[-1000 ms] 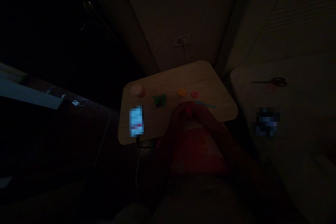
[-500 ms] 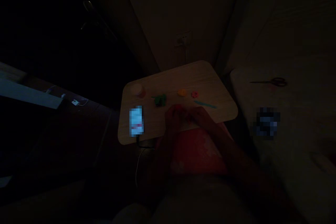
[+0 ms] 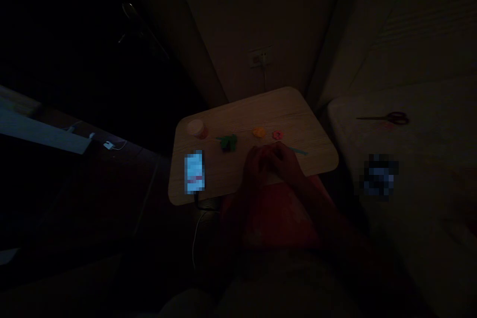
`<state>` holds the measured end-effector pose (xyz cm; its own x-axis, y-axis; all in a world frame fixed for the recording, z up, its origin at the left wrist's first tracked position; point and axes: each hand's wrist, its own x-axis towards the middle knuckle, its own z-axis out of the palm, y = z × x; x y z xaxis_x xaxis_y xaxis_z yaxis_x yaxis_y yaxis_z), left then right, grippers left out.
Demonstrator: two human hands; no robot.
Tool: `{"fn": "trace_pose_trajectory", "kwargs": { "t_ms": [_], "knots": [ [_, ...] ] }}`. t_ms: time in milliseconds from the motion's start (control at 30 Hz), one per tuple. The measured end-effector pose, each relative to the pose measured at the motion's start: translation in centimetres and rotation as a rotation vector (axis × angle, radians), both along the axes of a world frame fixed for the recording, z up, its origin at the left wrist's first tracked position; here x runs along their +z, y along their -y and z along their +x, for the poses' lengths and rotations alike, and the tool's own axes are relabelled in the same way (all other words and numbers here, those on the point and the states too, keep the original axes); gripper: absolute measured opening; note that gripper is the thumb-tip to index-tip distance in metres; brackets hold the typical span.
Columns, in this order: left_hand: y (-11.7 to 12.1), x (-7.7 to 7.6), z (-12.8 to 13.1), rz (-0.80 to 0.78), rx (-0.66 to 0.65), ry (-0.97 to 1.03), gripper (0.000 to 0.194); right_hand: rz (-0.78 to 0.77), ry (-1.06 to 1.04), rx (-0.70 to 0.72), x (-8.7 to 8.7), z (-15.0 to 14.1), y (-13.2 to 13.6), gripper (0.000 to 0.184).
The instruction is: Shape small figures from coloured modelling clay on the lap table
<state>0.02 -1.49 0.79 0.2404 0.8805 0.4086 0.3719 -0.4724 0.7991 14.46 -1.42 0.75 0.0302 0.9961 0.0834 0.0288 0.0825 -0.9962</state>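
The view is very dark. My left hand [image 3: 253, 165] and my right hand [image 3: 285, 160] meet above the near edge of a small wooden table [image 3: 219, 179]. Fingers of both are curled together around a small reddish lump [image 3: 267, 150], mostly hidden; its kind I cannot make out. Just beyond them lie an orange piece [image 3: 259, 132] and a pink ring-like piece [image 3: 278, 135]. A thin blue-green stick [image 3: 298, 151] is partly covered by my right hand. Left of my hands sits a green shape [image 3: 228, 142] with a thin part sticking out.
A lit, blurred-out phone [image 3: 194, 173] with a cable lies at the table's left. Behind it stands a lidded tub [image 3: 196, 129]. Scissors [image 3: 391, 118] and a blurred-out object [image 3: 379, 179] rest on a pale surface to the right. A wall socket [image 3: 259, 57] is behind the table.
Both hands have shifted slightly right and drawn closer together around the reddish lump. My right hand now covers more of the blue-green stick.
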Motion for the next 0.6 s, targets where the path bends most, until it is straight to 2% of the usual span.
{"fn": "trace_pose_trajectory", "kwargs": {
  "t_ms": [67,200,333,600],
  "knots": [
    [-0.03,0.06,-0.19,-0.008,-0.010,0.036,0.037,0.006,0.000,0.007,-0.18,0.03,-0.12,0.028],
    [-0.24,0.10,-0.42,-0.063,0.034,0.137,0.041,-0.027,-0.127,0.027,-0.41,0.21,-0.33,0.028],
    [-0.37,0.20,-0.30,-0.156,0.002,0.175,0.033,-0.043,-0.216,0.044,-0.27,0.42,-0.34,0.031],
    [-0.58,0.01,-0.65,-0.208,0.137,0.211,0.021,-0.047,-0.227,0.095,-0.43,0.39,-0.19,0.032]
  ]
}}
